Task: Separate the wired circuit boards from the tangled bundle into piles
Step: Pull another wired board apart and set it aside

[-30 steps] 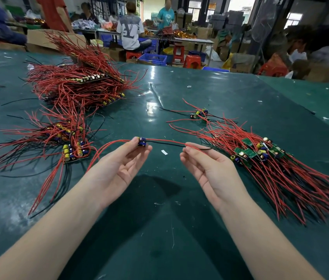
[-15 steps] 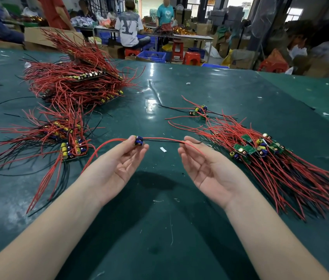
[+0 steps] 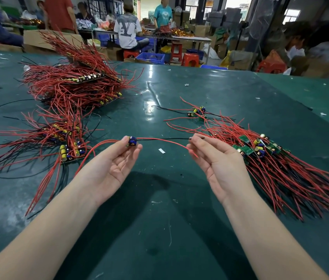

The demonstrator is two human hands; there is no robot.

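Head cam shows the left hand pinching a small circuit board above the green table while the right hand pinches its black wire's end, fingertips hiding the exact grip, board details too tiny to read

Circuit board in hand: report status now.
Left hand pinches circuit board. Right hand pinches its black wire. Board lifted off table, free of both piles.

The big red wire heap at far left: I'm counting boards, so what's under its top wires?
In the heap, two rows of board edges with yellow and dark components peek out. Deeper layers are covered by red wires, so no count is possible.
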